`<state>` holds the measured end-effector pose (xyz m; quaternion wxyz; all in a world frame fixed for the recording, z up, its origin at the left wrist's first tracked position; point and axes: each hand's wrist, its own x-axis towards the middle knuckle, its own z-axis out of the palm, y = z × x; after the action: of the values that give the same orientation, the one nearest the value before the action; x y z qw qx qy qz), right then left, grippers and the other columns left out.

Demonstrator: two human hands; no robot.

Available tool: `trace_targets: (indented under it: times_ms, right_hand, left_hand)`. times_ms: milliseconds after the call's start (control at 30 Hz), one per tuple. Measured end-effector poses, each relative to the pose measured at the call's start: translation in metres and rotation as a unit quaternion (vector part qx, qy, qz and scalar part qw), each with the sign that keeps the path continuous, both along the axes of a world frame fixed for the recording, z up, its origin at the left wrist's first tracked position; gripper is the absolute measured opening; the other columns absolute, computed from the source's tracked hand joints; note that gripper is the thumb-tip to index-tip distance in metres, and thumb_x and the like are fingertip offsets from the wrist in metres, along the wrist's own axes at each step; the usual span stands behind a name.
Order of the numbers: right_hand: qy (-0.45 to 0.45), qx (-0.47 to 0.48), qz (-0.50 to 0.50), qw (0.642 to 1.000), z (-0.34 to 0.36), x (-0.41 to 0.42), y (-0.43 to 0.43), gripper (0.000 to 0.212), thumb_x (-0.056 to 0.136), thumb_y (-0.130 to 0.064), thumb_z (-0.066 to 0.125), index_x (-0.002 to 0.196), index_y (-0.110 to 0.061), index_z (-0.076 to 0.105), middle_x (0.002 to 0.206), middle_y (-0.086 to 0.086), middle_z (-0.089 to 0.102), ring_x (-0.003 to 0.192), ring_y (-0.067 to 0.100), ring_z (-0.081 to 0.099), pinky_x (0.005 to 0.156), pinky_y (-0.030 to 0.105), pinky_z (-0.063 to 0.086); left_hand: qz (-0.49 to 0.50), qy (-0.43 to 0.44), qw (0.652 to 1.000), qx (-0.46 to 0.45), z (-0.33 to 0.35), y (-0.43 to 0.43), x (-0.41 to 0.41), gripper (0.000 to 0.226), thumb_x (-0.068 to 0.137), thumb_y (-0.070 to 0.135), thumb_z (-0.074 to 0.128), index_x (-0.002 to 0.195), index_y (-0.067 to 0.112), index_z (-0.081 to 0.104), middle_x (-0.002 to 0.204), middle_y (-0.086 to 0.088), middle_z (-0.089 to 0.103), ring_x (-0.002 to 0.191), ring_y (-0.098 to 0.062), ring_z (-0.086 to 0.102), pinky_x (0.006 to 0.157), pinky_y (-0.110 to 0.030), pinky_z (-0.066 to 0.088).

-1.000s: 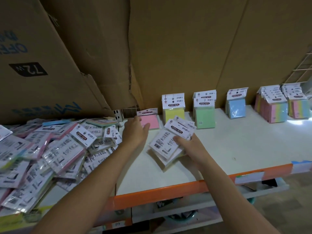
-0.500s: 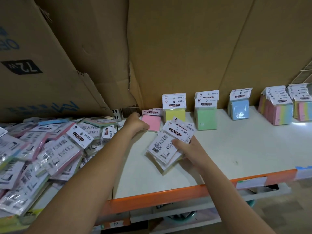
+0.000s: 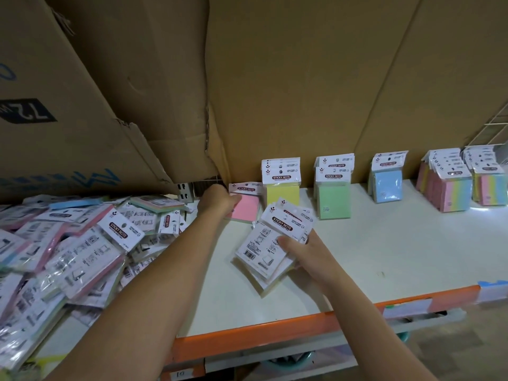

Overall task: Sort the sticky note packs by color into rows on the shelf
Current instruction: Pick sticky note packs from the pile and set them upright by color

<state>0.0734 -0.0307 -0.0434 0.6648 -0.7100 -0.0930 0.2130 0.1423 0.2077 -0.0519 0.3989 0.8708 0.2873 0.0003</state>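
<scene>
Dim, soft-focus, glare at right

Readable print on packs and box
"STICKY NOTE" on yellow pack header (image 3: 281, 177); upside-down "72" on cardboard box (image 3: 30, 114).

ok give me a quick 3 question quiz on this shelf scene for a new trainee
1. True or false: the left hand is on the pink pack.
2. Which colour row stands between the yellow packs and the blue packs? A) green B) orange C) purple
3. Fill in: the right hand holds a ____ of packs above the shelf.

Key: 1 true; 2 A, the green packs; 3 stack.
</scene>
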Motion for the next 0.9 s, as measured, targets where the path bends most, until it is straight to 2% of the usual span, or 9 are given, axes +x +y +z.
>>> trace_targets:
  times_ms: [167,267,333,433,500,600,700,833,900]
  right_hand:
    - [0.007,-0.011,0.008,1.0,-0.006,0.003,-0.003,0.021,0.094,-0.018,0.063,0.115,-0.016,0.062,0.103,0.001,0.076,0.093,0.018,0.074,0.062,0.018,0.053]
    - [0.003,-0.016,0.011,1.0,-0.008,0.005,-0.004,0.023,0.095,-0.017,0.063,0.118,-0.014,0.062,0.106,0.003,0.076,0.098,0.022,0.073,0.073,0.032,0.055]
    - [-0.002,-0.019,0.011,1.0,-0.007,0.006,-0.003,0.025,0.094,-0.018,0.063,0.118,-0.013,0.062,0.107,0.004,0.075,0.101,0.025,0.072,0.078,0.038,0.055]
    - [-0.007,-0.026,0.015,1.0,-0.006,0.008,-0.002,0.029,0.091,-0.02,0.064,0.118,-0.01,0.063,0.109,0.007,0.075,0.103,0.027,0.071,0.088,0.048,0.056]
    - [-0.01,-0.041,0.012,0.999,-0.006,0.01,-0.001,0.024,0.094,-0.018,0.063,0.117,-0.012,0.064,0.107,0.006,0.075,0.101,0.026,0.071,0.088,0.051,0.056]
    - [-0.003,-0.041,0.013,0.999,-0.006,0.012,0.001,0.023,0.093,-0.022,0.063,0.115,-0.015,0.065,0.104,0.002,0.077,0.097,0.023,0.073,0.073,0.038,0.057]
    - [0.005,-0.042,0.009,0.999,-0.004,0.013,0.005,0.017,0.095,-0.021,0.063,0.112,-0.018,0.065,0.098,-0.002,0.078,0.088,0.015,0.075,0.059,0.022,0.053]
    - [0.0,-0.048,0.01,0.999,-0.004,0.014,0.006,0.021,0.091,-0.028,0.065,0.111,-0.02,0.065,0.097,-0.003,0.078,0.087,0.015,0.075,0.057,0.019,0.053]
    - [-0.002,-0.044,0.009,0.999,-0.004,0.012,0.006,0.03,0.084,-0.035,0.065,0.11,-0.021,0.065,0.096,-0.005,0.078,0.085,0.012,0.075,0.055,0.017,0.052]
  left_hand:
    - [-0.002,-0.034,0.999,0.0,-0.005,-0.001,-0.018,0.013,0.084,0.029,0.071,0.092,0.019,0.07,0.092,-0.005,0.073,0.086,-0.027,0.069,0.079,-0.038,0.057]
    - [0.024,-0.064,0.998,-0.011,-0.008,-0.001,-0.031,0.005,0.085,0.026,0.068,0.086,0.023,0.064,0.083,0.001,0.068,0.076,-0.02,0.064,0.065,-0.029,0.05]
    - [0.044,-0.08,0.995,-0.033,-0.006,0.001,-0.035,0.01,0.088,0.023,0.067,0.082,0.023,0.06,0.08,0.004,0.062,0.078,-0.019,0.06,0.065,-0.03,0.044]
    - [0.076,-0.125,0.986,-0.084,0.001,0.007,-0.041,0.004,0.092,0.017,0.065,0.09,0.018,0.062,0.083,0.004,0.062,0.073,-0.01,0.058,0.058,-0.025,0.042]
    - [0.076,-0.172,0.98,-0.067,0.009,0.012,-0.044,0.002,0.095,0.018,0.061,0.093,0.017,0.062,0.086,0.004,0.064,0.07,-0.004,0.056,0.055,-0.024,0.039]
    - [0.044,-0.23,0.972,-0.007,0.019,0.017,-0.047,0.014,0.097,0.025,0.055,0.09,0.014,0.062,0.088,0.003,0.065,0.077,-0.011,0.059,0.064,-0.032,0.045]
    - [0.042,-0.261,0.965,0.004,0.027,0.02,-0.046,0.02,0.1,0.031,0.05,0.088,0.018,0.06,0.081,0.007,0.063,0.074,-0.006,0.058,0.06,-0.028,0.044]
    - [0.051,-0.241,0.969,-0.02,0.027,0.023,-0.045,0.015,0.101,0.031,0.046,0.094,0.02,0.054,0.085,0.006,0.06,0.074,-0.005,0.057,0.046,-0.015,0.044]
    - [0.045,-0.215,0.973,-0.064,0.021,0.024,-0.047,0.002,0.097,0.023,0.054,0.099,0.024,0.053,0.087,0.012,0.059,0.078,-0.004,0.058,0.042,-0.011,0.041]
